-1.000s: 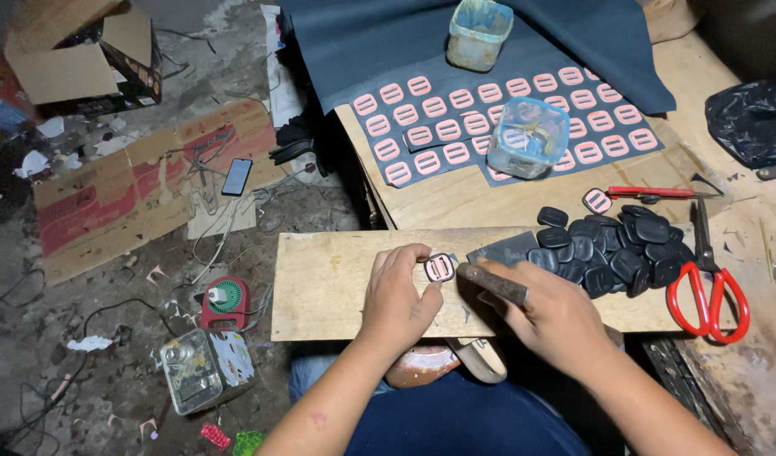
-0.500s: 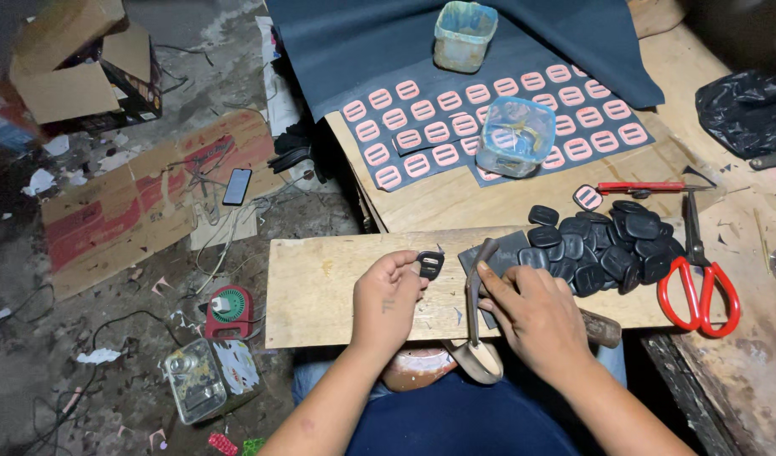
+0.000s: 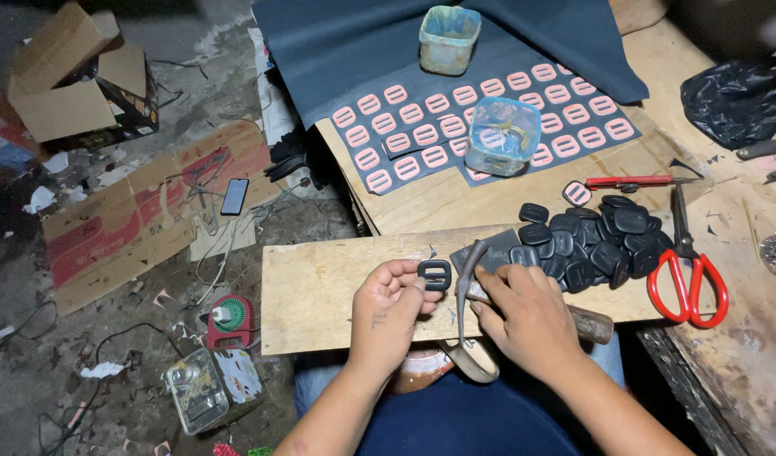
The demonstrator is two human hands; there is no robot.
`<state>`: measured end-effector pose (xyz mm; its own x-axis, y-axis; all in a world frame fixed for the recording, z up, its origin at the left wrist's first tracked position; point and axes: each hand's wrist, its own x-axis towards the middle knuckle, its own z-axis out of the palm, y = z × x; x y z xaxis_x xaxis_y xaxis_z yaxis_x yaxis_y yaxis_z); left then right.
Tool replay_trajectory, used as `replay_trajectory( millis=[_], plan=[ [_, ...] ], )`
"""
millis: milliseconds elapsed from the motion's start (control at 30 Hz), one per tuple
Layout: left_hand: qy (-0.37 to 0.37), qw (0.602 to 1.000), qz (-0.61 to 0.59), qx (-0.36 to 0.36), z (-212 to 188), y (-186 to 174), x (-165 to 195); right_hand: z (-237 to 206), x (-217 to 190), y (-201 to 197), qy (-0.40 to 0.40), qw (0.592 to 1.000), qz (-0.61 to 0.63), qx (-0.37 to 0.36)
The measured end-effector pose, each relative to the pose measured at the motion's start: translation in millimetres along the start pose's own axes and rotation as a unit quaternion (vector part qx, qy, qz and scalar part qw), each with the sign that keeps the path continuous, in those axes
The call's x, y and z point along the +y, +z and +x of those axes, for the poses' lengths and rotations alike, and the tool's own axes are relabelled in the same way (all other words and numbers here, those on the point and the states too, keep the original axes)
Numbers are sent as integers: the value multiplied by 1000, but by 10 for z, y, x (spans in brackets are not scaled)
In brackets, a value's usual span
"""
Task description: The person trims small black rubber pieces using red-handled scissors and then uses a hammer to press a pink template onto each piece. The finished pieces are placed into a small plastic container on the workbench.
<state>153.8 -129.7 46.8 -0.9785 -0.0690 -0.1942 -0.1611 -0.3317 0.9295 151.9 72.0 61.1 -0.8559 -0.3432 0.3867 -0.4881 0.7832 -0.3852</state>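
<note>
The left hand (image 3: 388, 308) holds a small dark buckle piece (image 3: 434, 274) pinched between thumb and fingertips, lifted just above the board (image 3: 320, 291) at the lower middle of the frame. The piece faces up toward the camera, probably so its slotted face can be checked or worked on. The left grip is narrow, closed on the piece.

The right hand (image 3: 527, 317) is wrapped around a curved metal tool (image 3: 465, 295) with a wooden handle (image 3: 595, 323) that sticks out to the right past the palm. The tool's tip stands just beside the piece, close enough to touch or nearly so; I cannot tell which. The right grip is closed tight on the tool, held low near the blade, which would give fine control.

The board lies across the person's lap like a small worktop, keeping both hands steady. At its right end sits a heap of dark pieces (image 3: 586, 241), within easy reach of the right hand. Red-handled scissors (image 3: 688, 274) lie right of the heap.

Above, in the upper middle of the frame, a dark sheet (image 3: 489, 59) carries rows of pink-outlined shapes (image 3: 405, 139) laid out in a grid. Two plastic tubs (image 3: 502, 135) rest on it, perhaps as weights. A red knife (image 3: 628, 181) lies between sheet and heap.

At left, on the floor: cardboard (image 3: 126, 224), a phone (image 3: 234, 196), and a small tin (image 3: 206, 384).
</note>
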Motion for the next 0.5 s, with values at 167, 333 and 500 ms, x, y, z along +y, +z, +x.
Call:
replay_trajectory(
  millis=[167,333,500],
  plan=[
    [1,1000,-2,-12,-65,9,-5,-30,26,22,7,1000,23,2],
    [26,1000,2,-10,-106,36,28,0,33,-14,20,998,57,16],
    [30,999,-26,18,-106,13,120,-79,-9,-263,83,982,159,52]
  ],
)
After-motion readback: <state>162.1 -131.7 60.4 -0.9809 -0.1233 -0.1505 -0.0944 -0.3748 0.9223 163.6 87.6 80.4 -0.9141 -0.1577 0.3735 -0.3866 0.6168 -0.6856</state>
